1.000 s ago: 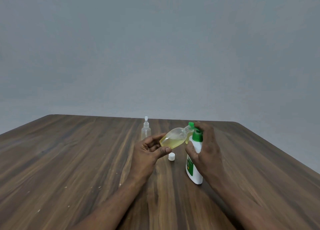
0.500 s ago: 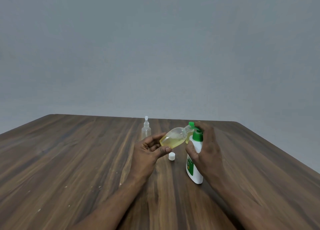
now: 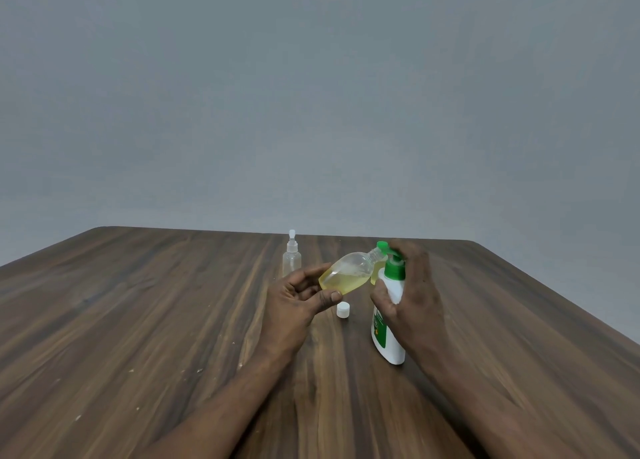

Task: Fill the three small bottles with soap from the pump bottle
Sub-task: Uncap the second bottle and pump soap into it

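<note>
My left hand [image 3: 298, 299] holds a small clear bottle [image 3: 346, 275], tilted with its open neck up against the green nozzle of the pump bottle [image 3: 389, 320]. Yellowish soap lies in the lower part of the small bottle. The white pump bottle with a green pump and label stands on the table. My right hand [image 3: 412, 292] grips it, fingers over the pump head. A small clear spray bottle [image 3: 291, 259] with a white nozzle stands upright behind my left hand. Another yellowish bottle is partly hidden behind the pump bottle.
A white cap [image 3: 343, 310] lies on the dark wooden table [image 3: 138, 320] between my hands. The table's far edge meets a plain grey wall. Its right edge runs diagonally past my right forearm.
Hardly anything differs. Both hands keep the same hold and the small bottle stays tilted at the pump nozzle.
</note>
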Motion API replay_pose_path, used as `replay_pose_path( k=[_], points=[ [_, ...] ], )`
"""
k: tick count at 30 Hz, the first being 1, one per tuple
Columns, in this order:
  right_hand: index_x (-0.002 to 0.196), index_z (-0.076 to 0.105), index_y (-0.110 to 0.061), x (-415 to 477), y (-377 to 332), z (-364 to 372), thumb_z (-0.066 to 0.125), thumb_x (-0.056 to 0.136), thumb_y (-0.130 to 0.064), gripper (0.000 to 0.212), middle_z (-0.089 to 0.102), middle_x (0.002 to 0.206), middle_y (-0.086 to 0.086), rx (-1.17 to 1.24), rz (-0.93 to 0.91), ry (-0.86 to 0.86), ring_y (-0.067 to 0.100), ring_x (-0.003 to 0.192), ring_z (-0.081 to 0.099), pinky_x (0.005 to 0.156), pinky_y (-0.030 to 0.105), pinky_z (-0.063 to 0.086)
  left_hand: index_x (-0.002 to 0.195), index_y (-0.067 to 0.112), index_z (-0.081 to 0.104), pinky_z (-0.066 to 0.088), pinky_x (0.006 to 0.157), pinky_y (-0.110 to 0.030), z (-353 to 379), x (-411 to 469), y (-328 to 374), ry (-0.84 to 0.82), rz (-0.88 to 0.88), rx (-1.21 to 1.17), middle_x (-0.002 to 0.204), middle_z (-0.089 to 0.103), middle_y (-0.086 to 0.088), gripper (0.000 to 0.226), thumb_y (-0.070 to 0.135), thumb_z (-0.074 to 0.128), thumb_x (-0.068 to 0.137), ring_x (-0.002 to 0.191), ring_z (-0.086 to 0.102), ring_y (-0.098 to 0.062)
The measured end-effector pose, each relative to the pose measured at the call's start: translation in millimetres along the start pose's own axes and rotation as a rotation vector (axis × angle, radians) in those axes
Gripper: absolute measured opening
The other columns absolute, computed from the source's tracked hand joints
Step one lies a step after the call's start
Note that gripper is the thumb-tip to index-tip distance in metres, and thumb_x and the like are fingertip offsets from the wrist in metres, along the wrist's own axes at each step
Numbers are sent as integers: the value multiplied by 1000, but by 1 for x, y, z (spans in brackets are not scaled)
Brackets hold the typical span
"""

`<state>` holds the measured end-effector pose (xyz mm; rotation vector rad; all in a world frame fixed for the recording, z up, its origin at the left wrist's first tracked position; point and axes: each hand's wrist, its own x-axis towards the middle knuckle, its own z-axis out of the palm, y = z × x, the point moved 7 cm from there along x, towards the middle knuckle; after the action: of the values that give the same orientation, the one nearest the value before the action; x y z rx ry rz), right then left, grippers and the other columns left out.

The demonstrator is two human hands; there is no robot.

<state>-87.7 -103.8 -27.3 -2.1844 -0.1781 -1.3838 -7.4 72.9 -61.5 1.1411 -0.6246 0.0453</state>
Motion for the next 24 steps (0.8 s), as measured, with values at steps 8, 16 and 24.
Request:
replay_pose_path(
  k=[8,16,24],
  points=[
    [134,46,-23,0,2,0,72,80,-9,61,47,121,-16,3,3,-3,4,108,53,87,16,44,115,5,71,61,79,-29,0,1,-1,1,-1,1,105,77,-11,44,-11,78,75,100,74,-26],
    [135,46,-22,0,0,0,72,80,-6,63,45,124,-15,5,-11,6,4,109,52,88,19,44,115,6,71,61,77,-27,0,0,0,5,1,8,103,78,-10,44,-11,78,75,98,75,-25],
    [131,49,-20,1,1,1,72,80,-6,58,49,120,-14,30,3,4,5,108,54,89,19,45,112,10,72,61,76,-27,0,-1,-1,4,-8,10,103,78,-7,43,-11,78,75,98,75,-21]
  ],
)
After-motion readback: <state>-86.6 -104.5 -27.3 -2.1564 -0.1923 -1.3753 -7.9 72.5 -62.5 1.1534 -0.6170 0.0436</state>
